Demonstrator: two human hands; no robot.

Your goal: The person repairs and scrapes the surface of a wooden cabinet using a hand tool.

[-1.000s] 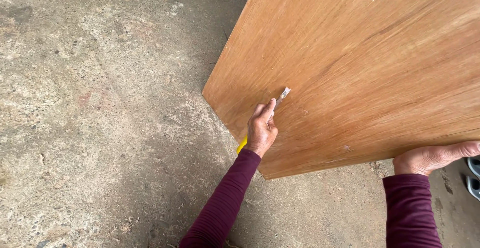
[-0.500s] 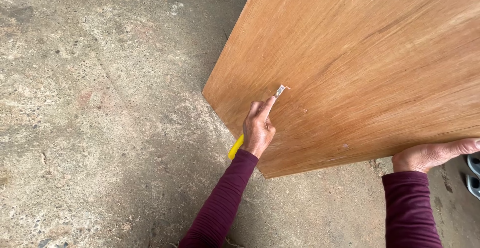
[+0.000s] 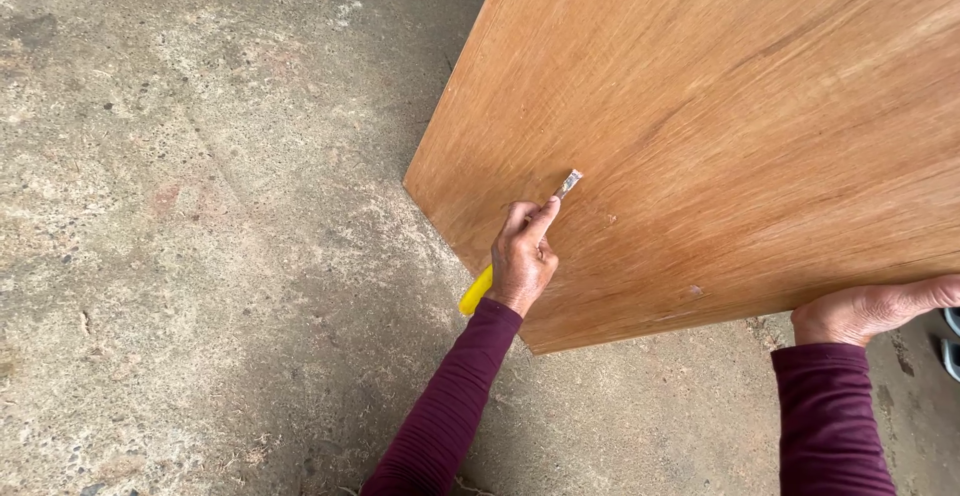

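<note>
Large wooden board fills upper right of view, tilted, its lower corner over the concrete floor; whether that hidden edge rests on the floor can't be told. On its face, near the lower left, a chisel with a yellow handle lies at a shallow angle, metal tip touching the wood, handle end poking out below the wrist. Risks, as judgement: tip could skid along the grain and gouge the veneer if pressed too flat or too hard; the board could swing or slide since only one hand steadies it at the near edge; a slip would send the blade toward the open surface, away from the fingers, so hand injury looks less likely. Left hand is fisted round the chisel, index finger stretched along the shank toward the tip, wrist straight, maroon sleeve reaching up from below. Right hand cups the board's near edge, fingers going under it, thumb side showing.
</note>
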